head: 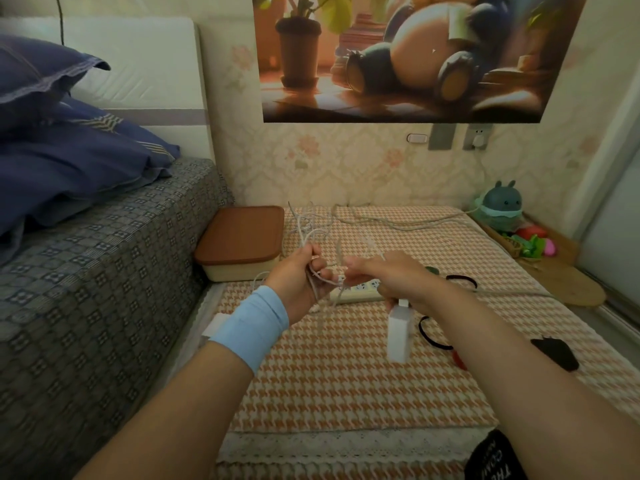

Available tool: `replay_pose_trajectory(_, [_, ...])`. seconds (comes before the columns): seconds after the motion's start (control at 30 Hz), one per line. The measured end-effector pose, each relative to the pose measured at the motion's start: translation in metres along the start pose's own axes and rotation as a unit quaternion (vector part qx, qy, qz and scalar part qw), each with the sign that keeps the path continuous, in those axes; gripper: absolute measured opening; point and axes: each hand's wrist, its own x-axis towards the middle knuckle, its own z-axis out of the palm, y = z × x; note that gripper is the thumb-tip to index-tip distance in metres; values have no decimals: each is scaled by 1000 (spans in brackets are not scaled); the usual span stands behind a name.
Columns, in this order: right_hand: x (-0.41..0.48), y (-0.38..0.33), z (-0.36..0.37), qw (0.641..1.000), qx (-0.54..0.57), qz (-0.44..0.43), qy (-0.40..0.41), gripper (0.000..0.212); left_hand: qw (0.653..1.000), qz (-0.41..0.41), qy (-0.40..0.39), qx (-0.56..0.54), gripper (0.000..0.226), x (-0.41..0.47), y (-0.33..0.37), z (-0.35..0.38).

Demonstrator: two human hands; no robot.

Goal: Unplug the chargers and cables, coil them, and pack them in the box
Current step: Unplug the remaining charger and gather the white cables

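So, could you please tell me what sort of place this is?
Most likely a bedroom: a bed with blue pillows and a padded headboard, plus floral wallpaper and a cartoon poster. The left hand and right hand hold a white cable.

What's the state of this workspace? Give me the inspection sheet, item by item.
Surface: houndstooth cloth, flat.
Job's things: box, brown lid on; white charger hanging below right hand; power strip on cloth.
Clutter: black hair ties; green toy at far right.
Grippers: left hand grips looped white cable; right hand pinches that cable.
Cables: second cable lies across cloth towards wall plug.
Surroundings: bed on the left, poster above.
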Motion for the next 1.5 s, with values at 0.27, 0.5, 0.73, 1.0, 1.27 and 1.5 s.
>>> replay_pose_trajectory(0.27, [4, -2, 22, 997, -27, -74, 6, 69, 983, -25, 16, -179, 36, 2, 1, 13])
replay_pose_trajectory(0.5, [-2, -3, 21, 997, -28, -60, -44, 32, 994, -10, -8, -106, 33, -10, 0, 18])
replay_pose_trajectory(0.73, [-3, -4, 22, 998, -31, -17, -48, 32, 998, 34, -35, 44, 31, -13, 4, 15])
replay_pose_trajectory(1.0, [4, 3, 13, 997, -41, 42, 48, 30, 939, 95, -6, 331, 15, -13, -7, 8])
replay_pose_trajectory(1.27, [3, 3, 12, 996, -12, 51, 75, 30, 824, 138, 44, 548, 19, -6, -16, -1])
replay_pose_trajectory(1.5, [1, 0, 7, 983, 167, 50, 49, 17, 753, 181, 10, 632, 27, -8, -15, -5])
